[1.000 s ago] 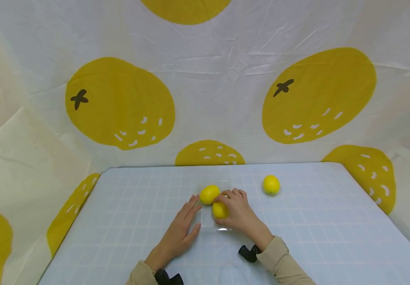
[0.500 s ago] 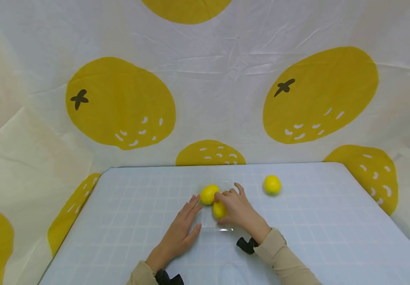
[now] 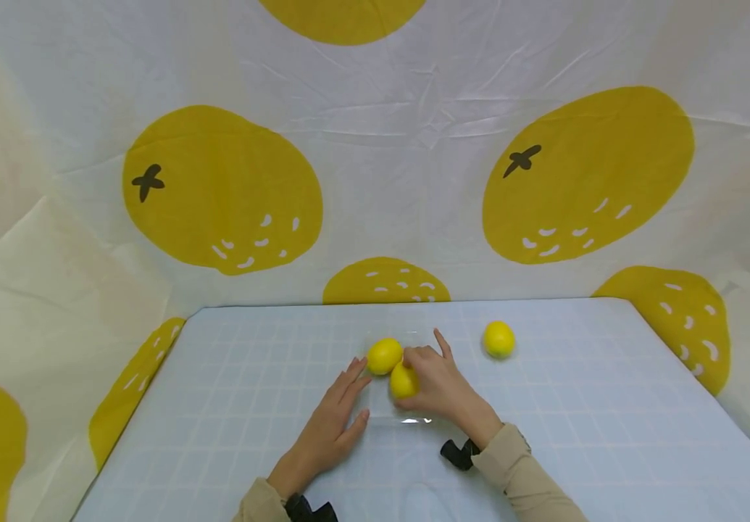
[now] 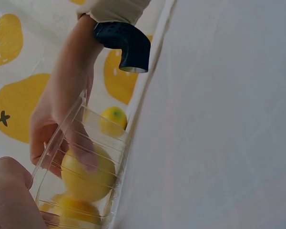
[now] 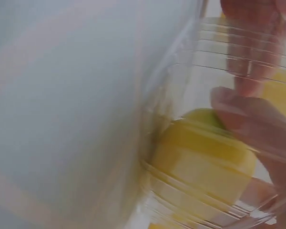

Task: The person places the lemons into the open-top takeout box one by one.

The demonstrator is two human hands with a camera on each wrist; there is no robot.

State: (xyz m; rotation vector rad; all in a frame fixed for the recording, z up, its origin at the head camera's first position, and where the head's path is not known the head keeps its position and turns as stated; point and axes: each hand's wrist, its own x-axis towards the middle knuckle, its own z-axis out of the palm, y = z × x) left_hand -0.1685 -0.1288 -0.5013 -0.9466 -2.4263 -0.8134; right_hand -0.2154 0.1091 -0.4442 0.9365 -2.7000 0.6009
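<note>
A clear plastic box (image 3: 416, 420) stands mid-table with two lemons in it. My right hand (image 3: 443, 388) reaches in from the right and grips the nearer lemon (image 3: 403, 384) between thumb and fingers, its little finger raised. Through the ribbed wall in the right wrist view, that lemon (image 5: 205, 164) shows near a thumb. Just behind and left of it lies the second lemon (image 3: 384, 356). My left hand (image 3: 322, 428) lies along the box's left side, fingers extended, fingertips right at the wall.
A third lemon (image 3: 498, 339) lies on the table outside the box, at the back right. A pale checked cloth (image 3: 251, 377) covers the table. Behind it hangs a white curtain (image 3: 401, 174) printed with big yellow fruit.
The right hand's little finger has lifted and straightened, and its other fingers have shifted on the nearer lemon, exposing more of it. The left hand and the other lemons stay in place.
</note>
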